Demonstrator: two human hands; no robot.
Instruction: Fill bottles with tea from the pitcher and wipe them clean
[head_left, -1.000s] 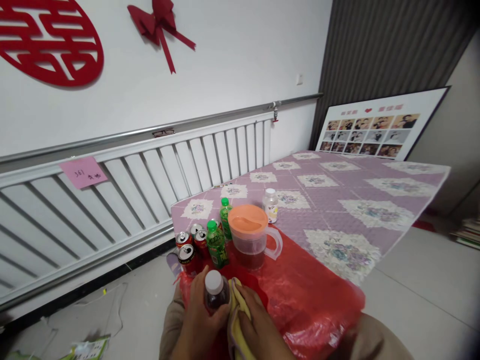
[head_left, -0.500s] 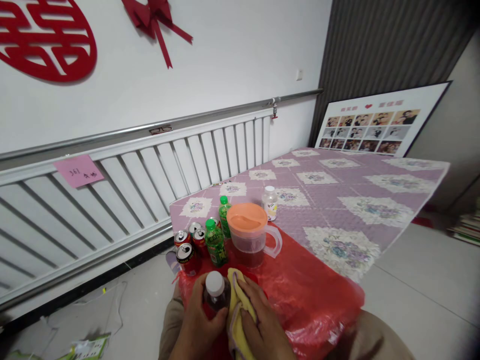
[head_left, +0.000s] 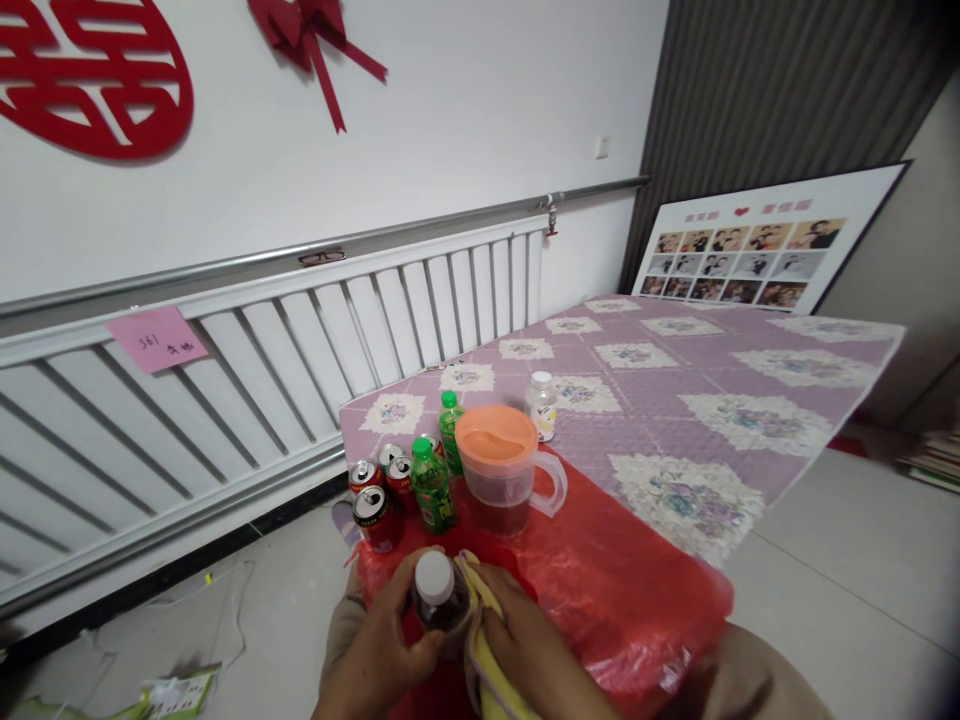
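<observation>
My left hand [head_left: 379, 650] is wrapped round a small dark bottle with a white cap [head_left: 439, 595], held over the near edge of the table. My right hand [head_left: 529, 650] presses a yellow cloth [head_left: 487, 660] against the bottle's right side. Just beyond them on a red plastic sheet [head_left: 622, 600] stand a clear jug with an orange lid [head_left: 499, 468], two green bottles [head_left: 433, 488] and several red cans [head_left: 375, 505].
A small white-capped bottle [head_left: 541, 405] stands on the purple patterned tablecloth [head_left: 705, 400]. A white radiator [head_left: 300, 340] with a pink note [head_left: 156, 338] lines the wall on the left. A photo board [head_left: 757, 250] leans at the back. Litter [head_left: 169, 695] lies on the floor.
My right hand with the cloth has slid lower down the bottle's side, and the bottle has tilted a little. The things on the table have not moved.
</observation>
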